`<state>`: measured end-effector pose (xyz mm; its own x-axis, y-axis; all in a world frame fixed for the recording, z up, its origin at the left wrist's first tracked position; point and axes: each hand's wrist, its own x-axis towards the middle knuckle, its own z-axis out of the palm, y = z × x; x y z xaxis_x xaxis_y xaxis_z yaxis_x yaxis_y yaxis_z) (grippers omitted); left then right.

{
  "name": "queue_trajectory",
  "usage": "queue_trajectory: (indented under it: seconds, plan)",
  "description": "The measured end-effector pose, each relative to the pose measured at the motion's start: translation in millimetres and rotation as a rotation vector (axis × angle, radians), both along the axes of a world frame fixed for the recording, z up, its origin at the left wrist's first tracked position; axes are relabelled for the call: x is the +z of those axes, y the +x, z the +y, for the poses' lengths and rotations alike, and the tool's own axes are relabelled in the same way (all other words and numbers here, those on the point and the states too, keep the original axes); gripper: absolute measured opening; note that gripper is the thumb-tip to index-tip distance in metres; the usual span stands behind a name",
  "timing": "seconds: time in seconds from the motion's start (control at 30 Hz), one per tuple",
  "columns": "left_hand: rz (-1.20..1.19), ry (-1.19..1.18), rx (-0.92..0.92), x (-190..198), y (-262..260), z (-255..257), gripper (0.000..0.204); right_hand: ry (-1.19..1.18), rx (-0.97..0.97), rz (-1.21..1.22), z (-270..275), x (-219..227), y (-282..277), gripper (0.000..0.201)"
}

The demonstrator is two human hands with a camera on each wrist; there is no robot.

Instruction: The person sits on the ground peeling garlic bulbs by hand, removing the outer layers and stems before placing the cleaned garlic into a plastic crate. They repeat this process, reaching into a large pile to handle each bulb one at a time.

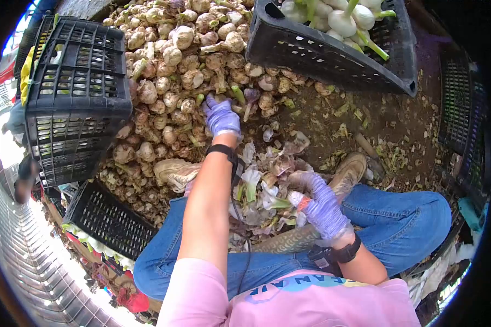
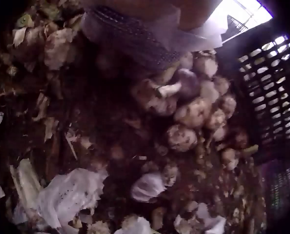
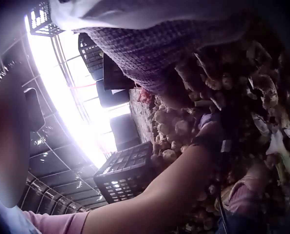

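In the head view the left hand [image 1: 222, 117], in a purple-and-white glove, reaches into the pile of unpeeled garlic bulbs [image 1: 193, 79]; its fingertips are among the bulbs beside a green stem, and whether they hold one is hidden. The gloved right hand [image 1: 323, 206], with orange tape on a finger, is over the heap of peeled skins [image 1: 262, 188], its fingers bent; what lies under them cannot be made out. The left wrist view shows the left glove [image 2: 135, 36] above bulbs [image 2: 181, 137]. In the right wrist view the right glove [image 3: 150, 51] fills the top.
A black crate [image 1: 333, 52] holding white, cleaned bulbs stands at the upper right. Black crates [image 1: 76, 103] are stacked at the left, another [image 1: 109, 220] below them. The person's shoes [image 1: 348, 171] and crossed jeans legs [image 1: 398, 223] surround the skins. More crates [image 1: 462, 114] line the right edge.
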<state>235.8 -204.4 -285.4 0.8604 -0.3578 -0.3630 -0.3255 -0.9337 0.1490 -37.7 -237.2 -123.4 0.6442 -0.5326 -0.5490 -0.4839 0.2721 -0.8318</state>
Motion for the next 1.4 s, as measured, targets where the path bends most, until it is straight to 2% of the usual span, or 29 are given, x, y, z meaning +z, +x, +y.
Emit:
queue_trajectory:
  seconds: [0.03, 0.07, 0.1, 0.17, 0.23, 0.3, 0.37, 0.4, 0.43, 0.5, 0.53, 0.6, 0.7, 0.77, 0.83, 0.87, 0.97, 1.03, 1.1, 1.17, 1.23, 1.3, 1.37, 1.4]
  plan:
    - [-0.002, 0.124, -0.253, 8.2, -2.6, 6.6, 0.055, -0.003, 0.000, -0.008, 0.3, 1.0, -0.5, 0.035]
    - [-0.273, -0.147, -0.317, 0.6, -12.0, 22.0, 0.053, 0.121, -0.110, -0.071, 2.6, 2.5, -1.1, 0.034]
    - [-0.286, -0.147, -0.317, 12.3, -19.1, 28.8, 0.053, 0.247, -0.217, -0.136, 4.8, 5.0, -1.0, 0.034]
    - [1.044, -1.176, 0.525, 50.1, -37.4, 40.3, 0.042, 0.314, -0.242, -0.159, 4.1, 18.4, 1.6, 0.034]
    - [0.823, -0.633, 0.177, 143.4, -71.2, 36.3, 0.046, 0.203, -0.249, -0.226, 9.0, 24.7, -1.2, 0.033]
    - [0.941, -0.633, 0.008, 199.7, -96.6, 50.9, 0.069, 0.144, -0.227, -0.274, 13.3, 35.5, -5.1, 0.033]
    - [0.986, -0.745, -0.025, 216.5, -122.9, 75.3, 0.070, 0.220, -0.252, -0.270, 17.6, 50.0, -8.2, 0.034]
    - [0.943, -0.662, -0.118, 236.4, -130.2, 78.4, 0.073, 0.262, -0.267, -0.272, 21.0, 55.0, -10.9, 0.035]
    - [1.109, -0.683, -0.010, 265.2, -137.3, 75.8, 0.078, 0.253, -0.262, -0.282, 25.0, 59.5, -15.3, 0.035]
    - [0.606, -0.541, -0.418, 269.4, -149.9, 93.4, 0.083, 0.261, -0.214, -0.498, 32.0, 66.9, -21.4, 0.034]
    - [0.592, -0.549, -0.423, 274.3, -155.7, 99.3, 0.083, 0.311, -0.249, -0.410, 36.3, 69.0, -19.6, 0.029]
    - [0.487, -0.619, -0.463, 283.0, -164.7, 108.7, 0.083, 0.318, -0.241, -0.424, 41.8, 75.7, -23.2, 0.027]
    - [0.451, -0.667, -0.469, 293.3, -173.9, 122.0, 0.082, 0.359, -0.254, -0.452, 47.6, 83.2, -28.5, 0.023]
    - [0.463, -0.692, -0.434, 293.7, -178.1, 130.9, 0.081, 0.352, -0.167, -0.341, 46.1, 100.1, -31.2, 0.021]
    - [0.631, -0.818, -0.288, 290.7, -181.1, 137.2, 0.079, 0.353, -0.154, -0.355, 49.4, 98.6, -34.3, 0.025]
    - [0.631, -0.821, -0.290, 290.3, -181.5, 139.3, 0.079, 0.359, -0.143, -0.365, 50.4, 97.9, -35.4, 0.030]
    - [0.707, -0.866, -0.243, 285.4, -182.4, 146.8, 0.077, 0.427, -0.093, -0.362, 47.7, 109.2, -37.1, 0.023]
    - [0.878, -1.000, -0.058, 276.2, -182.7, 150.6, 0.074, 0.410, -0.074, -0.352, 50.3, 105.2, -39.4, 0.024]
    - [0.968, -1.049, -0.014, 275.7, -181.8, 151.8, 0.073, 0.394, -0.057, -0.341, 48.9, 106.6, -40.6, 0.026]
    - [1.056, -1.094, 0.037, 274.7, -180.2, 154.9, 0.072, 0.436, 0.054, -0.289, 43.3, 116.4, -39.9, 0.029]
    - [1.312, -1.155, 0.186, 265.1, -178.1, 159.7, 0.074, 0.451, 0.094, -0.302, 41.1, 116.8, -40.2, 0.025]
    - [1.297, -1.180, 0.157, 242.2, -178.1, 161.5, 0.069, 0.467, 0.133, -0.312, 36.4, 113.5, -41.8, 0.022]
    - [2.322, -1.296, 0.468, 217.9, -170.7, 164.1, 0.066, -0.122, 0.427, -0.377, 29.4, 106.0, -44.0, 0.015]
    - [1.701, -1.231, 0.601, 219.8, -177.2, 165.0, 0.068, 0.041, 0.391, -0.385, 33.0, 99.3, -45.5, 0.014]
